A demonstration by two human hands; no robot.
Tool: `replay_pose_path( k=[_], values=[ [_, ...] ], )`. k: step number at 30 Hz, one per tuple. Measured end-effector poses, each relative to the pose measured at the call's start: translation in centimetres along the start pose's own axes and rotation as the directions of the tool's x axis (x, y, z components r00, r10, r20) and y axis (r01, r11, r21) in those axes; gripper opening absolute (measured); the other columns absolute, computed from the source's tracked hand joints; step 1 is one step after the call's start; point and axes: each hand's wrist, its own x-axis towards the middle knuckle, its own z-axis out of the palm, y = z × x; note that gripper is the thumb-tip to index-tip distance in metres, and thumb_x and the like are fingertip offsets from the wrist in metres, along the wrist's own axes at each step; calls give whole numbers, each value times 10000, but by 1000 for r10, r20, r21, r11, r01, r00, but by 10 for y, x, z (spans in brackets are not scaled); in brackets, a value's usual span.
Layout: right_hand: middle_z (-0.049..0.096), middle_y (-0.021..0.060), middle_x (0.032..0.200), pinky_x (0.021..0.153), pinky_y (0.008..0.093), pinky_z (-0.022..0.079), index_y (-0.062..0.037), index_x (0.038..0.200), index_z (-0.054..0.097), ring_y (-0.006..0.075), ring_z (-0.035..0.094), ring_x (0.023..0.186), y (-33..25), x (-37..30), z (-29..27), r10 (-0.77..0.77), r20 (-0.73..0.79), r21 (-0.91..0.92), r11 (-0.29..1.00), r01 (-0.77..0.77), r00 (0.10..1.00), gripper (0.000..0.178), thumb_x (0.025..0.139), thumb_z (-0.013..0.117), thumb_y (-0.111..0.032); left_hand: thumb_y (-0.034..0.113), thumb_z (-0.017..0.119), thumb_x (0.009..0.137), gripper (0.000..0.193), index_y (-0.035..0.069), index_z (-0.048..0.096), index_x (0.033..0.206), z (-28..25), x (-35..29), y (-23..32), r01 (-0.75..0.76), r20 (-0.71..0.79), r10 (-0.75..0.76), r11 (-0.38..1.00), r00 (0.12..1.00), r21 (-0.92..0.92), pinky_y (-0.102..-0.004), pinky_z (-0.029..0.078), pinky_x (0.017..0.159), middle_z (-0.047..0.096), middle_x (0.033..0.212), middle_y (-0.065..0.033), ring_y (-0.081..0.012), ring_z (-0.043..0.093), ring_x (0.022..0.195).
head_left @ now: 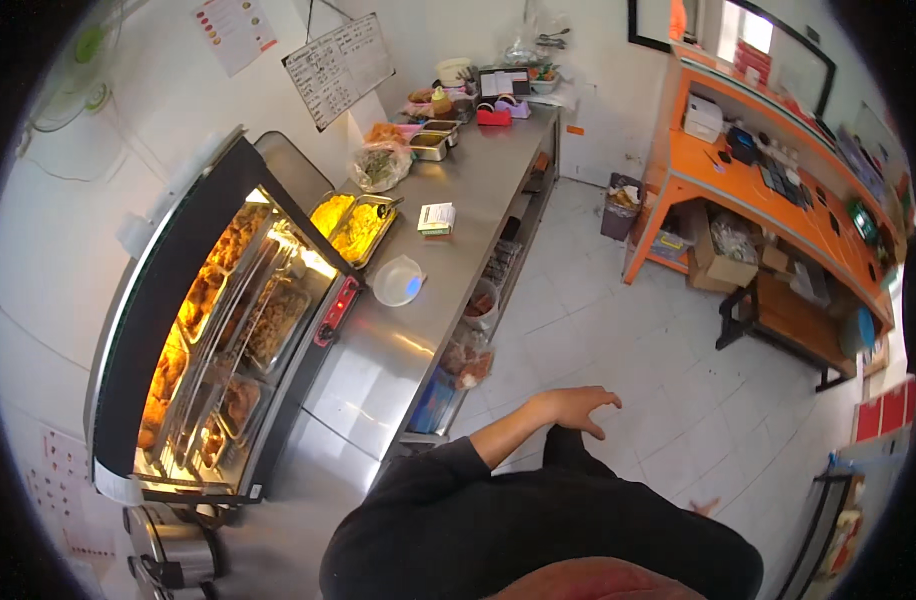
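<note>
My left hand [578, 408] hangs in the air over the tiled floor, its thumb and fingers apart and nothing in it. Beyond my dark clothing, only part of my right hand [705, 506] shows; its fingers look spread and I see nothing in them. To the left runs a steel counter [378, 372], apart from both hands. It carries a white plastic bowl [398, 281], a small white-and-green box [437, 219] and metal trays of yellow food [359, 232]. A lit glass food warmer [240, 330] holding trays of cooked food stands at the counter's left.
Under the counter, a shelf holds a tub [481, 304] and plastic bags [466, 358]. Across the floor stand an orange desk [713, 163], a cardboard box [726, 262], a wooden bench [793, 318] and a dark bin [621, 208]. A steel pot [175, 548] sits at lower left.
</note>
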Motion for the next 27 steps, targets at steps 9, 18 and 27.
replay_pose_path(
  k=[9,18,27],
  values=[
    [340,137,1446,745,578,483,-263,1484,150,413,549,1041,-162,28,335,-97,264,-484,847,219,960,720,915,529,-489,440,703,819,647,74,501,1312,-186,53,-185,263,-329,-323,941,887,-215,-359,490,872,570,1207,-174,-265,589,1018],
    [554,89,1231,675,495,483,-234,1412,398,298,639,830,-444,-57,850,-198,631,-399,747,532,750,591,919,494,-546,342,677,868,499,54,559,1257,-405,-23,-309,196,-699,-703,710,134,-676,-301,521,732,651,1044,-101,-173,641,834],
    [622,75,993,665,444,524,-166,1334,499,235,630,773,-539,-199,1142,-342,701,-504,384,774,626,444,941,550,-367,339,640,904,424,0,598,1155,-606,-67,-450,157,-788,-549,783,-280,-601,-278,496,685,650,954,-99,-149,604,832]
  ],
)
